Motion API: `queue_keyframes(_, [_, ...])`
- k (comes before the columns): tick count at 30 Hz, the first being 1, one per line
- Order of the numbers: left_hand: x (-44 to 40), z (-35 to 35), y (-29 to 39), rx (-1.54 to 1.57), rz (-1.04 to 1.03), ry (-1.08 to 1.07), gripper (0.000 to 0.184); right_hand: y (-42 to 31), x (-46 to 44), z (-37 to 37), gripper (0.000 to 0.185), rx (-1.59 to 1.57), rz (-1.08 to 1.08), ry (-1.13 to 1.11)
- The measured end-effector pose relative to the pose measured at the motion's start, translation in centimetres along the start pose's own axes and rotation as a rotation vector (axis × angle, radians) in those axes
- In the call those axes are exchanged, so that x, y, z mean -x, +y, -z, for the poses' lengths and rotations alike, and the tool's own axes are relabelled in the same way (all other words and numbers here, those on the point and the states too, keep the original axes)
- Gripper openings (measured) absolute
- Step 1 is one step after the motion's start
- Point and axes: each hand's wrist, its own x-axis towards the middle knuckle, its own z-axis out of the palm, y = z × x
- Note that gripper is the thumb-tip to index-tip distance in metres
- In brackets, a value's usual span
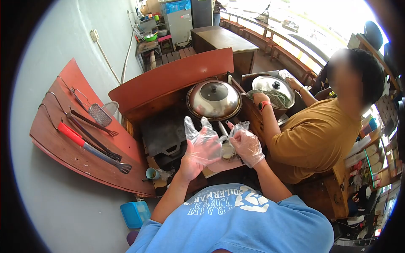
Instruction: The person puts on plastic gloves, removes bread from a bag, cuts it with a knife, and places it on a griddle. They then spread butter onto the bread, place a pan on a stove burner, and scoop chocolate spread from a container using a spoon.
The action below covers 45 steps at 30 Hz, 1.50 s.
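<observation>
Item: left hand (193,158), centre of the frame, clad in a clear left glove (195,131) of thin plastic film; fingers released and spread, raised, with loose film seen at the tips.

Item: right hand (244,145), just right of the left hand, clad in a clear right glove (254,155); fingers bent inward and bunched near the edge of the left glove. Whether film is pinched by them cannot be told.

Item: pink handle (230,124), seen just above the right hand.

Item: pan with domed lid (214,100), upper centre, beyond both hands; a dark knob is fitted on top.

Item: black griddle (162,133), left of centre, beside the left hand.

Item: blue cup (152,173), lower left of centre; a blue container (135,214) is seen below it.

Item: red board (63,122), left of the frame; red-handled tongs (80,139), dark tongs (86,128) and a metal grater (100,114) are hung against it.

Item: second person (314,135), right of the frame, in a mustard shirt, a red watch (264,104) worn; a green cloth (276,99) is held against a lidded pot (263,83).
</observation>
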Motion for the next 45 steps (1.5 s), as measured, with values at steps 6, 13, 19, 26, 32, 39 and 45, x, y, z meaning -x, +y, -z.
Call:
queue_keyframes(6, [0.6, 0.8, 0.7, -0.111, -0.033, 0.079, 0.080, -5.9, 1.0, -2.4, 0.028, 0.021, 0.500, 0.211])
queue_keyframes(13, [-0.3, 1.9, -0.2, -0.178, -0.109, 0.185, 0.071, -8.0, 1.5, -6.3, 0.015, -0.014, 0.485, 0.208])
queue_keyframes(19, [-0.8, 1.9, -0.2, -0.275, -0.155, 0.174, 0.073, -8.4, 1.9, -5.5, 0.015, -0.215, 0.489, 0.253])
queue_keyframes(26, [-3.3, -3.9, 1.5, -0.469, -0.559, 0.222, 0.077, -9.8, 1.6, -4.4, 0.014, -0.390, 0.462, 0.177])
queue_keyframes(32, [-5.2, -4.2, 4.2, -0.150, -0.558, 0.204, 0.075, -12.2, -0.7, -3.0, 0.014, -0.393, 0.616, 0.223])
queue_keyframes(39, [-6.5, -8.0, 8.2, -0.326, -0.618, 0.448, 0.074, -14.8, -2.7, -1.3, 0.015, -0.395, 0.713, 0.224])
queue_keyframes(45, [-6.4, -9.8, 10.6, 0.080, -0.518, 0.024, 0.070, -16.5, -3.4, 0.0, 0.017, -0.377, 0.837, 0.223])
